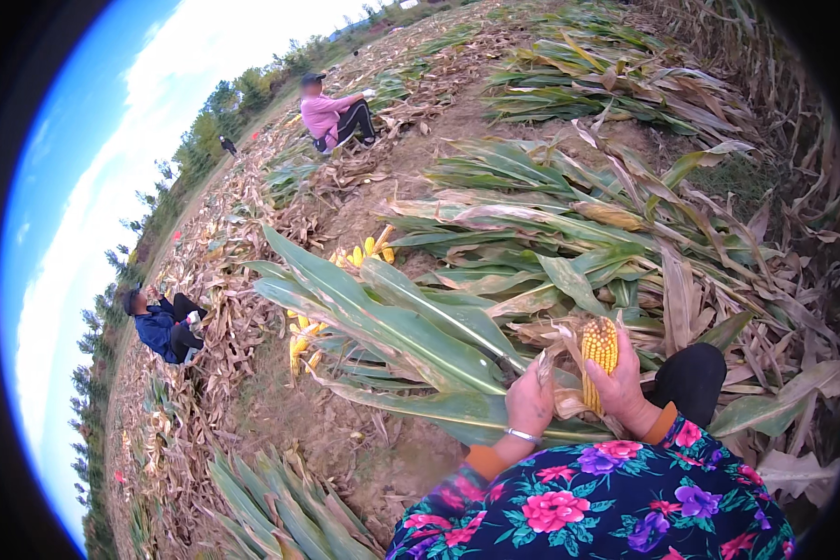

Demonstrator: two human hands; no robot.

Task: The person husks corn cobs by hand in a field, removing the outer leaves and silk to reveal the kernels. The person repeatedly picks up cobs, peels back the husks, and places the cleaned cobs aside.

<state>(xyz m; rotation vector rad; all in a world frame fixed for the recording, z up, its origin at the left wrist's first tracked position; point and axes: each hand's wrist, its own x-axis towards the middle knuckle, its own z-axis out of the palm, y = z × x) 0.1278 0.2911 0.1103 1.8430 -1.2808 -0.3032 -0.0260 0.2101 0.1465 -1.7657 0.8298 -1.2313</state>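
A yellow corn ear [598, 357], its kernels mostly bare, stands nearly upright in the grasp of my right hand [619, 385]. The thumb presses along its near side. My left hand [530, 406], with a bracelet at the wrist, grips dry corn husk [547, 360] just to the left of the ear. Peeled husk [568, 402] hangs around the ear's lower end. Long green corn leaves [420, 343] stretch out to the left from beneath my left hand. The stalk end of the ear is hidden by husk and fingers.
Cut corn stalks [532, 238] lie heaped ahead, with another bundle [287, 511] at lower left. Husked ears [304, 339] rest on the soil at left. Two people sit farther off, one in pink [325, 115], one in blue [157, 329]. Standing corn [763, 56] borders the right.
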